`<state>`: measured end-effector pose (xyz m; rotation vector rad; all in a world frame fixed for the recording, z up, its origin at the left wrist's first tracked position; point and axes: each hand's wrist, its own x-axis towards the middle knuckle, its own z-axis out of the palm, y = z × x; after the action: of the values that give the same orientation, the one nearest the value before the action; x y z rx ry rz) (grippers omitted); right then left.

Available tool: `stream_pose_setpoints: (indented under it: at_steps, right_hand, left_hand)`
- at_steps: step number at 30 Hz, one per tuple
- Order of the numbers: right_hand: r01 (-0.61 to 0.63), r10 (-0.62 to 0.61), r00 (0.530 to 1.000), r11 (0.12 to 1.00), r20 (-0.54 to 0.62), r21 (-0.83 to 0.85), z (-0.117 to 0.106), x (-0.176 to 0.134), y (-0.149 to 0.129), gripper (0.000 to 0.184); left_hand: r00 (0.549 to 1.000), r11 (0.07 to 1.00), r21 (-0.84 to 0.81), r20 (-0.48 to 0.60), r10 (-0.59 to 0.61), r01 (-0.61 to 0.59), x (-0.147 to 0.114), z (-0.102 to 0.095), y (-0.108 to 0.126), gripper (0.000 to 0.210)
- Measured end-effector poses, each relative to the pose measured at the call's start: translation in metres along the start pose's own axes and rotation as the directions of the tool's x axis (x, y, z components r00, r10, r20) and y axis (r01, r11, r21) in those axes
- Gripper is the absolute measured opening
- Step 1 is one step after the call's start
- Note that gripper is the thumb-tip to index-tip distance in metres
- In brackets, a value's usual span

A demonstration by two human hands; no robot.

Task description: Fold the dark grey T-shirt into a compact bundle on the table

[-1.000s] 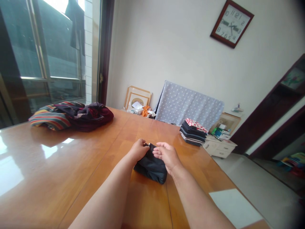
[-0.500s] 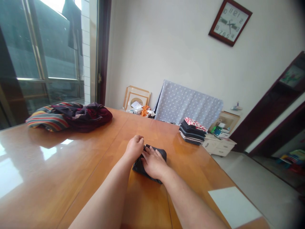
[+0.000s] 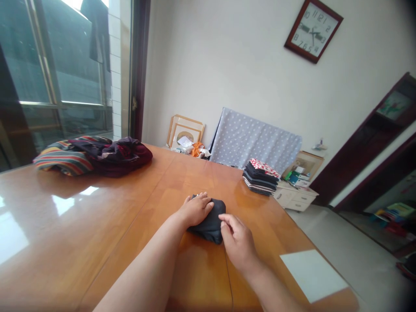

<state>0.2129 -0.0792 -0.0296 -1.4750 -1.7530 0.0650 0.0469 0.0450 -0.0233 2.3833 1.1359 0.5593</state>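
A dark folded garment (image 3: 210, 226) lies as a small compact bundle on the wooden table in front of me. My left hand (image 3: 197, 209) rests flat across its upper left part, fingers stretched out and pressing on the cloth. At the bundle's right edge is my right hand (image 3: 238, 239), thumb and index finger drawn together in a pinch at the fabric. The bit of cloth between those fingertips is largely hidden.
A stack of folded clothes (image 3: 261, 177) stands at the table's far right edge. Crumpled striped and dark red clothes (image 3: 94, 156) lie at the far left. A white sheet (image 3: 313, 275) is near the right edge of the table (image 3: 136, 255). Behind stands a polka-dot cloth cover (image 3: 253, 136).
My left hand has gone from a closed grip at the bundle's left edge to lying flat on top. My right hand has moved off the top to the right edge, fingers now pinched.
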Motion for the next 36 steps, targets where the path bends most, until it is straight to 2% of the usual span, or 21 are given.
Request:
stream_pose_setpoints:
  at_steps: [4,6,11,15,20,24,32,36]
  right_hand:
    - [0.170,-0.138,0.968,0.976,0.211,-0.138,-0.008,-0.037,-0.012,0.032]
    - [0.227,-0.150,0.941,0.945,0.304,-0.237,-0.006,-0.046,-0.018,0.037]
    - [0.193,0.042,0.901,0.853,0.431,-0.485,0.000,-0.044,-0.033,0.048]
    - [0.123,0.174,0.879,0.818,0.444,-0.563,0.004,-0.035,-0.047,0.049]
    - [-0.021,0.305,0.878,0.795,0.370,-0.606,0.009,-0.026,-0.056,0.057]
    - [-0.026,0.293,0.882,0.812,0.370,-0.583,0.003,-0.030,-0.047,0.054]
    - [0.015,0.302,0.874,0.766,0.380,-0.643,-0.007,-0.029,-0.033,0.045]
    - [0.022,0.258,0.877,0.821,0.405,-0.571,-0.016,-0.029,-0.031,0.041]
  left_hand:
    - [0.997,0.999,0.039,0.071,-0.012,0.009,0.000,0.001,-0.002,0.057]
    - [0.996,0.999,0.033,0.088,-0.016,0.013,0.000,0.001,-0.004,0.059]
    - [0.994,0.999,0.045,0.109,-0.023,0.018,0.001,0.002,-0.006,0.060]
    - [0.993,0.997,0.061,0.101,-0.055,0.049,0.001,0.005,-0.004,0.061]
    - [0.995,0.994,0.097,0.085,-0.060,0.052,0.000,0.009,-0.002,0.058]
    - [0.995,0.992,0.110,0.073,-0.073,0.065,-0.002,0.011,0.000,0.056]
    - [0.994,0.985,0.144,0.040,-0.102,0.095,-0.003,0.014,0.006,0.056]
    - [0.993,0.984,0.147,0.041,-0.108,0.101,-0.002,0.016,0.005,0.058]
